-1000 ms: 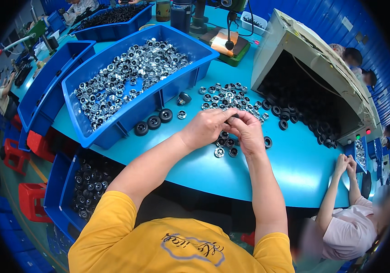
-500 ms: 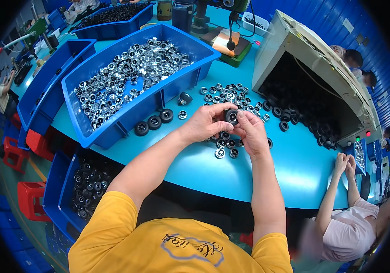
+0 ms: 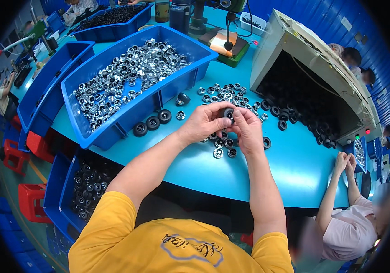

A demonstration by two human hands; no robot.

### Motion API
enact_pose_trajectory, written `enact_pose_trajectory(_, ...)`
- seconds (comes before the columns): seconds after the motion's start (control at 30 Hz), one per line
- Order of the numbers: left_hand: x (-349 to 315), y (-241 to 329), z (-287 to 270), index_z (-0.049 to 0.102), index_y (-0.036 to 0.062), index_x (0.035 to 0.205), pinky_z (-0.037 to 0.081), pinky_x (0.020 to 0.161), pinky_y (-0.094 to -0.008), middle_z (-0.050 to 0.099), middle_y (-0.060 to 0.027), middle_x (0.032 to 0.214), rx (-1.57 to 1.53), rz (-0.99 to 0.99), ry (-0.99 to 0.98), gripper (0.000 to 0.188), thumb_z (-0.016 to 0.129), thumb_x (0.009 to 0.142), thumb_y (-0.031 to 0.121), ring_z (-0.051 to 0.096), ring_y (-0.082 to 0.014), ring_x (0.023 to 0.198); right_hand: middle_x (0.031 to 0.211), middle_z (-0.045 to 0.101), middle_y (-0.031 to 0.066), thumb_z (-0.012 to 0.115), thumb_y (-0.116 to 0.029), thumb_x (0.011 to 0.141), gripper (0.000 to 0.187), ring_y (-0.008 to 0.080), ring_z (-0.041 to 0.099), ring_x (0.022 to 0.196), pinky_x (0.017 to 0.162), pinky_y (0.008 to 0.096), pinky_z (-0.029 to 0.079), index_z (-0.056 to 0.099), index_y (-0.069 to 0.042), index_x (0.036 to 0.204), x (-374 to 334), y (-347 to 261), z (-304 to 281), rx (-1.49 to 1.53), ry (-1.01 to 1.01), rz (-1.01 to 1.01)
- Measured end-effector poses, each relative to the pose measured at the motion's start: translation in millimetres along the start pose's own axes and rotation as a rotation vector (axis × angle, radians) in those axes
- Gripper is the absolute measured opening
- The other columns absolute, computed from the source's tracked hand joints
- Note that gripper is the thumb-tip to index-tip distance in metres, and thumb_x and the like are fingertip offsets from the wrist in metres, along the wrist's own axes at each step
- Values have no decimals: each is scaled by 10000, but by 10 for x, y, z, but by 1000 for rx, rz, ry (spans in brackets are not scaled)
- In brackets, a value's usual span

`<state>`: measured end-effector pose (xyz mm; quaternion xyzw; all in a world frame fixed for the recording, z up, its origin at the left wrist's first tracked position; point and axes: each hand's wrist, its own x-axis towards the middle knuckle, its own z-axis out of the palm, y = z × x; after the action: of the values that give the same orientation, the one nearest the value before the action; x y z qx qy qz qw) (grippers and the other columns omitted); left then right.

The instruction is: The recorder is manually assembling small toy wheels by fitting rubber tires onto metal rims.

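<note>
The wheel is held above the bench — the left hand grips it between thumb and fingers, the right hand pinches its right edge. It should be light, the black tyre slightly soft and grippy, the core stiff; the tyre looks best to hold. Fingers hide much of it — and partly cover the hubs below.

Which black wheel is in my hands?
The black wheel your left hand and right hand hold up; the row of three beside the blue bin sits on the table.
</note>
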<state>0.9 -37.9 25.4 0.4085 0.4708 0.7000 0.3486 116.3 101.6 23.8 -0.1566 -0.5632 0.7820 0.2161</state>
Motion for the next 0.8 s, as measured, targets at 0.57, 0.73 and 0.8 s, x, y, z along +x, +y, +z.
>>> enact_pose_trajectory(0.57,29,-107,-67,558,-2,1372,556,588,-250,688,-80,1015,-127,-112,45,375,582,1027,143,672,-119,776,1001,695,68,648,-206,1011,276,137,676,840,750,270,554,617,16,1171,69,254,-13,-8,-5,-146)
enact_pose_trajectory(0.73,20,-66,5,523,25,1429,575,679,-258,670,-44,1091,30,-38,40,525,679,928,13,649,-108,893,1074,685,77,661,-199,1001,322,140,665,954,828,287,553,605,23,1229,23,135,37,106,-11,-66)
enact_pose_trajectory(0.8,21,-47,-13,533,39,1427,571,684,-248,670,-36,1087,142,-29,54,536,691,914,13,645,-100,891,1123,680,83,669,-191,995,349,149,660,1006,871,298,551,597,24,1261,9,92,62,117,-42,-46)
